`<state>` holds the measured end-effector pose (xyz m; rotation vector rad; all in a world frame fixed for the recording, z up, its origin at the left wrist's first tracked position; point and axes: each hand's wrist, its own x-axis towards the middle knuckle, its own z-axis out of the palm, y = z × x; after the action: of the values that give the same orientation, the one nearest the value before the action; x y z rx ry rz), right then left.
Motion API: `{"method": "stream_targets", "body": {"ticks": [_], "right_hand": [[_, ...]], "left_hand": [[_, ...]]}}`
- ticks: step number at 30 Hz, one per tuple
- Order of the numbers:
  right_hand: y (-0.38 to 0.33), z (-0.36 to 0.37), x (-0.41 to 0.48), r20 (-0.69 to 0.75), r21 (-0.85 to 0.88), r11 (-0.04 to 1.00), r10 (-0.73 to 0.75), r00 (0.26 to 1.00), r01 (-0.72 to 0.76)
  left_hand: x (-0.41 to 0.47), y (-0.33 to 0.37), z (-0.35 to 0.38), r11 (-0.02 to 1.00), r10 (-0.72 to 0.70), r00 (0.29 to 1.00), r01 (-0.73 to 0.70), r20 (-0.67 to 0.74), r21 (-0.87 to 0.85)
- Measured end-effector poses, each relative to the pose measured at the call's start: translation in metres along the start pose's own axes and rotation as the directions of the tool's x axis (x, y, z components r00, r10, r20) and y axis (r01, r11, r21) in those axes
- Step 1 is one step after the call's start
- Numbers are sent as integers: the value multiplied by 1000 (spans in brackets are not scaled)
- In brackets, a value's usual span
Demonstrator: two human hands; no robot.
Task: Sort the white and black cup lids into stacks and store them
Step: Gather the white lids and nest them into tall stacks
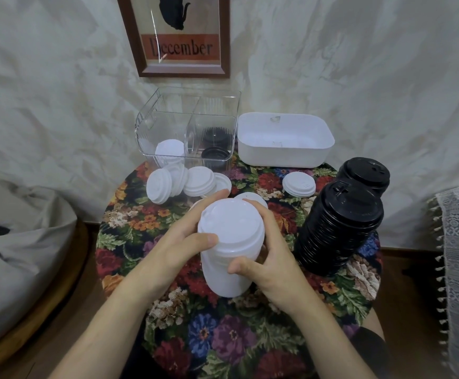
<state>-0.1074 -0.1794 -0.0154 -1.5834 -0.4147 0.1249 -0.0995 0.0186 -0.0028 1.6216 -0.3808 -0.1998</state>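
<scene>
The round table [129, 236], covered in a flowered cloth, stands against a pale wall, and its far rim is crowded. A clear divided bin [151, 124] sits at the back left, and a white tub [285, 157] sits just beside it at the back right. In the bin, a few white lids [169, 149] lie in the left compartment and a few black lids [214, 154] in the right. Loose white lids [179, 181] lean on each other in a heap just in front of the bin, and a short white stack [298, 184] stands alone in front of the tub. The right edge is taken by a tall black stack [337, 228], tilted, with a second black stack [365, 173] just behind it. Bare cloth lies along the left rim and across the whole near half (the widest free patch). At the centre both hands grip the white lid stack [231, 242], which leans toward the camera. I cannot tell whether its lower end rests on the cloth. The left hand [179, 242] wraps the stack's left side, with its thumb on the top lid's rim and its fingers curled round the far edge. The right hand [274, 261] clasps the right side, with its thumb across the stack's front and its fingers curved up behind the top. A narrow strip of cloth separates the right hand from the tall black stack.
</scene>
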Motion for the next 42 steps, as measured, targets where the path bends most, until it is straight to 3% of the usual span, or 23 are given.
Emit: {"method": "stream_targets", "body": {"ticks": [13,26,31,42], "right_hand": [[-1,0,-2,3,-2,1000,11,1000,-11],[2,-1,-4,70,-10,1000,-1,998,1],[-3,-8,-6,96,55,998,25,995,-30],[-3,-8,-4,85,-8,999,40,996,-40]], "left_hand": [[-7,-10,12,998,65,993,-63,-96,23],[-19,-4,15,994,63,993,-53,-105,95],[-20,-1,16,990,80,987,-62,-138,126],[-9,-18,8,994,101,988,-94,-114,58]]}}
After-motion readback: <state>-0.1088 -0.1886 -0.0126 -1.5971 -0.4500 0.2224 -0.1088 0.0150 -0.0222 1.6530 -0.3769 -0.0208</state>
